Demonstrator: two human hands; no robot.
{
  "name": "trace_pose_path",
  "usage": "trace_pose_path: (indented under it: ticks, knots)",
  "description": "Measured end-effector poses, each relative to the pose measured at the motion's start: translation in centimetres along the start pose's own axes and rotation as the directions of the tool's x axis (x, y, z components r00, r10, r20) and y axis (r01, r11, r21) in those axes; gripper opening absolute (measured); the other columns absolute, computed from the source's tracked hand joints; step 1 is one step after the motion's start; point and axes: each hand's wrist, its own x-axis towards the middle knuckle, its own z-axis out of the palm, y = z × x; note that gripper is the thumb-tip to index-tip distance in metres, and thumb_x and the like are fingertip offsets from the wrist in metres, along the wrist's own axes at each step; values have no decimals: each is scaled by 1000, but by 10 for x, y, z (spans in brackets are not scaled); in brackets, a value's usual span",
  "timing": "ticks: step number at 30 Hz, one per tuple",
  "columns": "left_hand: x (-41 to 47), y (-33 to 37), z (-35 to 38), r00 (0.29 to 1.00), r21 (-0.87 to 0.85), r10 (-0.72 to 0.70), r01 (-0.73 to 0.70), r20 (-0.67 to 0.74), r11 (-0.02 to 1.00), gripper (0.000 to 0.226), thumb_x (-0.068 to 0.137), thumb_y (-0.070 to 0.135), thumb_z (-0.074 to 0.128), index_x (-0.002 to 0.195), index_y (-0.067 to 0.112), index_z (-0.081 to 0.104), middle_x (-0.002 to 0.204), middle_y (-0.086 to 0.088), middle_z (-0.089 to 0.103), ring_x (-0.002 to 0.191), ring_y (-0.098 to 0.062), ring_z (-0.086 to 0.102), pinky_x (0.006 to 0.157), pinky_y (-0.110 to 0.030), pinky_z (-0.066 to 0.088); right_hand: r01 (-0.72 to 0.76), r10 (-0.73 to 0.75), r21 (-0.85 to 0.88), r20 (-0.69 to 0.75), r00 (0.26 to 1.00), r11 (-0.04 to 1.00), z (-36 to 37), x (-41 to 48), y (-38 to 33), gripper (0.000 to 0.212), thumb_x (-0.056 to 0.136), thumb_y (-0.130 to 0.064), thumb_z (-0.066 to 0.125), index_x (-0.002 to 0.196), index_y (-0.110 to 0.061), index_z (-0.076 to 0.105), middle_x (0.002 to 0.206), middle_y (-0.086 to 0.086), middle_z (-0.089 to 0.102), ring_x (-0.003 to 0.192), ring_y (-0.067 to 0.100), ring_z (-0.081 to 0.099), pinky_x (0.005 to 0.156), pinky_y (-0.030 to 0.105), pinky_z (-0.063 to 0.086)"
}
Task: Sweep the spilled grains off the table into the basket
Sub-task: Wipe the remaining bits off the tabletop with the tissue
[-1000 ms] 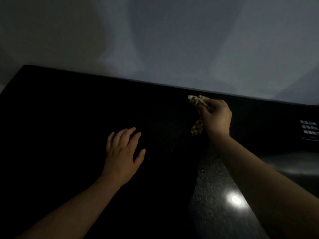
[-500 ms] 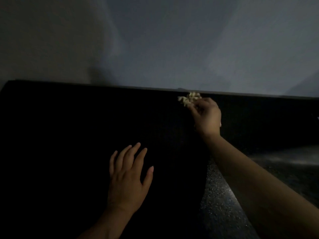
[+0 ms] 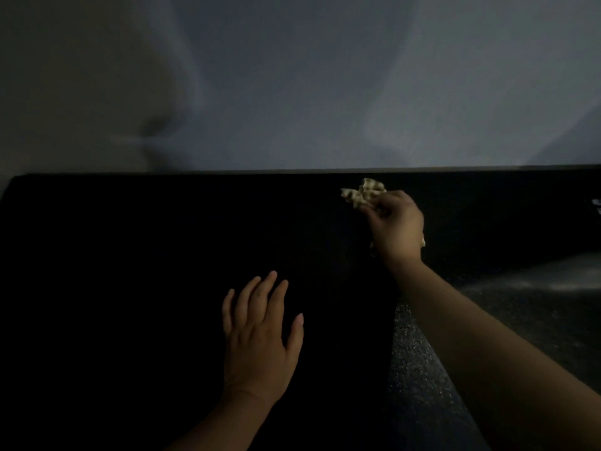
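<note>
Pinching a crumpled cloth (image 3: 362,193), likely soft and light, mid-bunch, is your right hand (image 3: 395,227); your left hand (image 3: 260,340) lies spread.

Dim room, grey shadowed wall (image 3: 292,79) behind

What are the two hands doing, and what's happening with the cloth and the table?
left hand: open, fingers straight and a little spread, palm down over the table.
right hand: fingers curled, gripping the cloth near the table's far edge.
checked cloth: bunched up, poking out beyond the right hand's fingers.
dark table: too dark to tell what lies on it.
</note>
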Motion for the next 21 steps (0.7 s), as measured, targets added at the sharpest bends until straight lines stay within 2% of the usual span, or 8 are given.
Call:
trace_pose_path:
  ticks: [3, 5, 11, 12, 14, 16, 18, 21]
  knots:
    - [0, 1, 0, 1000, -5, 11, -11, -4, 1000, 55, 91, 51, 29, 135, 23, 48, 148, 5, 38, 139, -17, 28, 114, -49, 15, 95, -100, 45, 120, 988, 994, -7, -34, 5, 5, 85, -20, 71, 89, -17, 70, 96, -2, 61, 91, 15, 57, 81, 39, 52]
    - [0, 1, 0, 1000, -13, 10, -10, -3, 1000, 55, 92, 51, 28, 136, 22, 47, 149, 5, 37, 140, -17, 27, 115, -49, 14, 139, -144, 44, 141, 979, 989, -13, -65, 7, 6, 85, -19, 72, 89, -18, 69, 95, -5, 60, 91, 14, 57, 78, 41, 52]
    - [1, 2, 0, 1000, -6, 9, -9, -4, 1000, 56, 92, 50, 28, 137, 22, 46, 149, 4, 37, 140, -17, 28, 115, -50, 16, 39, -69, 127, 238, 969, 991, -34, -114, -3, 3, 82, -14, 74, 80, -16, 72, 88, -9, 62, 86, 10, 61, 73, 38, 53]
    - [1, 2, 0, 1000, -7, 16, -16, -6, 1000, 56, 92, 50, 28, 137, 21, 46, 149, 3, 38, 139, -18, 28, 115, -50, 17, 24, -55, 145, 216, 975, 989, -37, -108, -5, 4, 82, -12, 73, 81, -15, 72, 87, -8, 62, 84, 10, 61, 72, 36, 53]
    - [1, 2, -1, 1000, -12, 23, -23, -2, 1000, 58, 92, 50, 26, 137, 21, 46, 149, 4, 37, 140, -18, 28, 115, -50, 17, 14, -26, 149, 79, 996, 989, -39, -83, -7, 5, 83, -10, 71, 84, -15, 72, 88, -5, 63, 83, 14, 62, 74, 32, 52]
    - [1, 2, -2, 1000, -13, 15, -15, 9, 1000, 60, 91, 52, 22, 139, 22, 43, 151, 5, 34, 141, -16, 24, 116, -50, 15, -26, 27, 109, -1, 1000, 994, -35, -56, -8, 10, 85, -15, 69, 95, -18, 72, 95, -8, 60, 91, 14, 61, 82, 31, 51]
    - [1, 3, -3, 1000, -8, 14, -14, 2, 1000, 61, 91, 52, 20, 140, 23, 42, 151, 5, 33, 142, -15, 22, 117, -49, 13, -58, 58, 49, 4, 998, 997, -24, -43, -5, 12, 86, -16, 68, 98, -16, 72, 97, -8, 58, 95, 16, 59, 87, 35, 51]
    - [1, 2, -3, 999, -20, 33, -33, -19, 999, 59, 92, 51, 23, 139, 21, 44, 150, 4, 35, 141, -17, 24, 116, -49, 15, 15, -17, 43, 51, 999, 999, -18, -63, 4, 11, 84, -14, 70, 92, -21, 71, 95, -8, 60, 93, 19, 60, 83, 35, 51]
